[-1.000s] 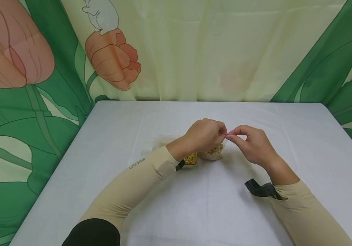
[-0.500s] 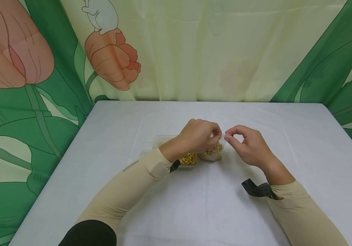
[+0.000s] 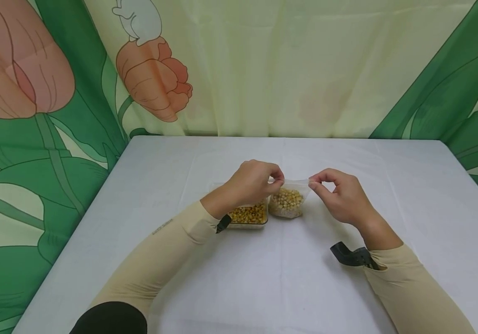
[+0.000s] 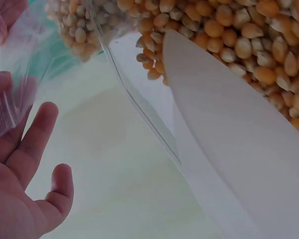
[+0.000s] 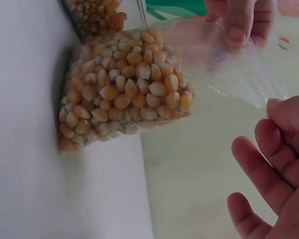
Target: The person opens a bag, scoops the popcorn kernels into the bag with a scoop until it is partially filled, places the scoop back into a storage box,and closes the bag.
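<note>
A clear plastic bag [image 3: 287, 202], its lower part full of corn kernels [image 5: 129, 84], stands on the white table. My left hand [image 3: 256, 181] pinches one upper corner of the bag between thumb and finger. The opposite corner is pinched by my right hand [image 3: 338, 195], its other fingers [image 5: 256, 169] spread loosely in the right wrist view. Between the hands the bag's top edge stretches flat. Just left of the bag, a clear rectangular container [image 3: 247, 226] holds more kernels [image 4: 254, 45]; my left hand and forearm cover part of it.
White cloth covers the table [image 3: 289, 278]. In the left wrist view, a white tapered surface [image 4: 224, 119] overlaps the container's kernels. A curtain [image 3: 285, 69] printed with flowers and leaves hangs behind the table's far edge. Black straps [image 3: 353, 256] sit at both wrists.
My left hand has moved leftward along the bag's top, away from my right hand, so the top edge is drawn out and more of the bag and container shows. My right hand stays nearly in place.
</note>
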Available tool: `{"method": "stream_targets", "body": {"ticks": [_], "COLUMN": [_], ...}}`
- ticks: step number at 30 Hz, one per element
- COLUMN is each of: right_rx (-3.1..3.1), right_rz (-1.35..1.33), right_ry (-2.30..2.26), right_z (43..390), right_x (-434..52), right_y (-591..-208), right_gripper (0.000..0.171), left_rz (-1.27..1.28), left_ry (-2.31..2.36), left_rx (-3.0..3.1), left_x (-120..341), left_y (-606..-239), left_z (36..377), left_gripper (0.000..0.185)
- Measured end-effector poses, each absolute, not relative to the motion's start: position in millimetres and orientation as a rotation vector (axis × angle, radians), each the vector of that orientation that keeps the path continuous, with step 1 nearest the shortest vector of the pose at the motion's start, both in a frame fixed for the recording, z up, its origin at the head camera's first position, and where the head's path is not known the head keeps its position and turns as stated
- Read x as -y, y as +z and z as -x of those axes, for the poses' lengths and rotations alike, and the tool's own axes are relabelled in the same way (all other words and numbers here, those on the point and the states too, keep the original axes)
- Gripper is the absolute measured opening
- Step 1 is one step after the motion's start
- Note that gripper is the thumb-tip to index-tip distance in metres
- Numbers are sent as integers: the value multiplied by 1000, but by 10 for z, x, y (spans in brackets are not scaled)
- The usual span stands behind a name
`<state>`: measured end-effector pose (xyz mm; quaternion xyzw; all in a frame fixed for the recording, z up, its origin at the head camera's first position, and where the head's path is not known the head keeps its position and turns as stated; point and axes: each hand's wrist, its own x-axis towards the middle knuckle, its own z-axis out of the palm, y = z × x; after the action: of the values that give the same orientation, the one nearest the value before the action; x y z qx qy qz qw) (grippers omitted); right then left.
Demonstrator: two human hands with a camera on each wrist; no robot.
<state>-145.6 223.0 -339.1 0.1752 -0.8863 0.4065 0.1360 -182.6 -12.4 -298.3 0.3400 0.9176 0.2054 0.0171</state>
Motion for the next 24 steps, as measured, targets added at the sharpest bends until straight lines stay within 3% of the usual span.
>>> {"method": "stream_targets", "body": {"ticks": [24], "right_rx": [2606], "right_rz": [-468], "right_ry": [1155], "right_z": [1466], "right_x": [-2275], "right_y": [-3386], "right_gripper": [11], "left_rz": [-1052], "left_ry": [565], "left_rx": [-2922], "left_x": [414], "left_y": [-2965], "left_z": [1865], "left_gripper": [13]}}
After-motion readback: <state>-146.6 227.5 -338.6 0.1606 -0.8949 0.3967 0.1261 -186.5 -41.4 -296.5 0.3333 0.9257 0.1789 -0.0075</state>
